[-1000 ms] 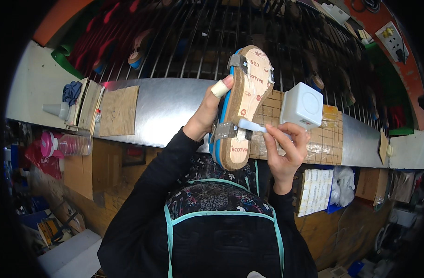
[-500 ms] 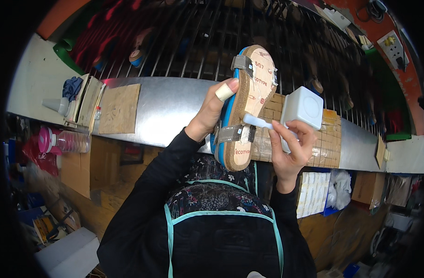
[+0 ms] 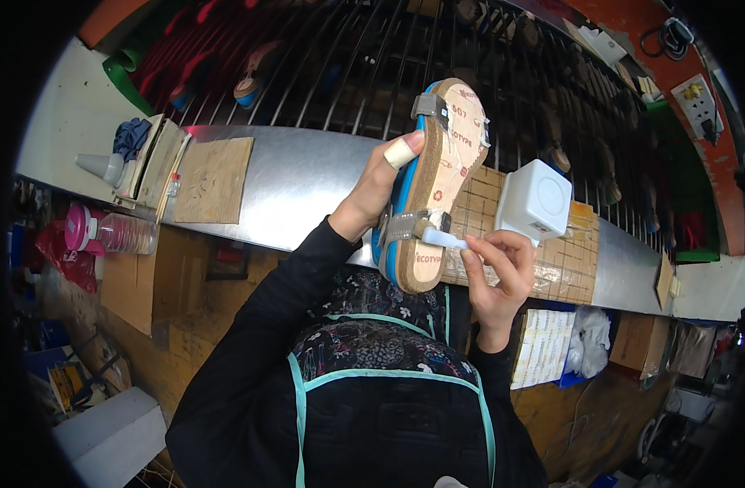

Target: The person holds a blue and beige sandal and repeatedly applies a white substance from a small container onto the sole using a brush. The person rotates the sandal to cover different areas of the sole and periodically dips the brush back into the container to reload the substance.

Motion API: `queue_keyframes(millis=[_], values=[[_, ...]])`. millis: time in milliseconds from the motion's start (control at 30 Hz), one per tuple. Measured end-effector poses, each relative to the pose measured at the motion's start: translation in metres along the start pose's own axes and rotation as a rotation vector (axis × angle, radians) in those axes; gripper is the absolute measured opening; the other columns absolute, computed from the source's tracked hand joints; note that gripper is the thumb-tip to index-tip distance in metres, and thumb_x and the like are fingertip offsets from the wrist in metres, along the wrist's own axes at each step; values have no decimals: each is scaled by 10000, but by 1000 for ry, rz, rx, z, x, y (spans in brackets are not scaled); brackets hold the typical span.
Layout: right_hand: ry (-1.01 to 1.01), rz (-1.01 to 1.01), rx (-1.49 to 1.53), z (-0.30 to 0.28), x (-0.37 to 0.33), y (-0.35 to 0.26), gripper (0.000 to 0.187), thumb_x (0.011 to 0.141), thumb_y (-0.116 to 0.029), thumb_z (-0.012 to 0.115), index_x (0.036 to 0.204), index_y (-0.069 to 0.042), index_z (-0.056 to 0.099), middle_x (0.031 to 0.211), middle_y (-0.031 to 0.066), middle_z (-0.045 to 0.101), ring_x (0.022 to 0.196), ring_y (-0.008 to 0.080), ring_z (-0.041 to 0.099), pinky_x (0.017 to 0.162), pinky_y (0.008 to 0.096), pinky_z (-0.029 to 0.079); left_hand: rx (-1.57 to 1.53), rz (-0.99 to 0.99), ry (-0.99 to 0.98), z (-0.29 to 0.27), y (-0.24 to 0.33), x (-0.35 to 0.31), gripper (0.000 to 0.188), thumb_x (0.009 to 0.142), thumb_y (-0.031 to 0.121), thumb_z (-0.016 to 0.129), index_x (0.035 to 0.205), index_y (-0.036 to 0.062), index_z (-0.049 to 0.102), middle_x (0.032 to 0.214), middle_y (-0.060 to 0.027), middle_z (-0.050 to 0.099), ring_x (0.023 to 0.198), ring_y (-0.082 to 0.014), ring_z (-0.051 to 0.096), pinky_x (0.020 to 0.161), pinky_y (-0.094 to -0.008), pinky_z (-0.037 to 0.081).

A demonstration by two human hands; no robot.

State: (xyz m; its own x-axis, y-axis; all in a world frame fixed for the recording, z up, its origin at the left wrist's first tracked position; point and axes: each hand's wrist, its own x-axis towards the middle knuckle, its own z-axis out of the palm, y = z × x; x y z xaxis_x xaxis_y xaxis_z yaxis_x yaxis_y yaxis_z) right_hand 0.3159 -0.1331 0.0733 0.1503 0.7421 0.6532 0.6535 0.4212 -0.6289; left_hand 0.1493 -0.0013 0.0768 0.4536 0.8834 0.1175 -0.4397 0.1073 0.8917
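My left hand (image 3: pixel 380 183) grips a sandal upper on a blue last (image 3: pixel 450 159) by its left side, its pale insole underside turned up to me. Grey straps wrap over the edges of that underside, and a cork-brown border runs round it. Tape is wound about my left thumb. Pinched in my right hand (image 3: pixel 502 272) is a small brush with a white handle (image 3: pixel 445 237); its tip touches the lower strap near the heel. Just beyond that hand stands a white square container (image 3: pixel 537 201) on a taped cardboard sheet (image 3: pixel 563 264).
A metal ledge (image 3: pixel 299 175) runs across in front of me, with a cardboard piece (image 3: pixel 215 180) on its left. Behind it, a rack of metal bars (image 3: pixel 364 89) carries more shoes. A clear bottle with a pink lid (image 3: pixel 116 232) is at left; a white box (image 3: pixel 543 348) sits below right.
My right hand has moved the brush down and slightly left, from above the lower strap onto it. My left hand keeps its hold, and the view has tilted slightly.
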Motion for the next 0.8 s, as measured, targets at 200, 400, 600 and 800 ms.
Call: queue_keyframes(millis=[200,400,600,800], values=[[-13,-85,58,-9,18,3,227,712,-89,806,934,-125,774,905,27,609,816,160,565,764,300,349,-70,-24,-1,6,4,-1,673,947,553,471,1228,-49,574,1060,-172,676,893,-181,695,770,-282,579],[186,13,-33,5,60,17,207,750,-117,796,956,-118,775,899,20,612,776,133,556,761,290,327,-82,0,-18,12,2,-9,731,924,599,490,1235,-60,555,1074,-183,668,896,-190,696,754,-285,585],[-129,71,20,6,9,-3,182,768,-111,784,950,-110,773,878,9,606,689,115,515,744,286,314,-13,66,148,-17,8,-17,680,941,563,469,1245,-39,551,1111,-161,663,948,-198,678,827,-314,562],[-133,262,193,4,-12,-12,189,751,-107,793,939,-104,770,871,7,589,647,98,498,757,295,309,117,94,168,-35,8,-17,751,919,618,460,1343,-2,468,1227,-156,599,1055,-204,624,888,-336,519]])
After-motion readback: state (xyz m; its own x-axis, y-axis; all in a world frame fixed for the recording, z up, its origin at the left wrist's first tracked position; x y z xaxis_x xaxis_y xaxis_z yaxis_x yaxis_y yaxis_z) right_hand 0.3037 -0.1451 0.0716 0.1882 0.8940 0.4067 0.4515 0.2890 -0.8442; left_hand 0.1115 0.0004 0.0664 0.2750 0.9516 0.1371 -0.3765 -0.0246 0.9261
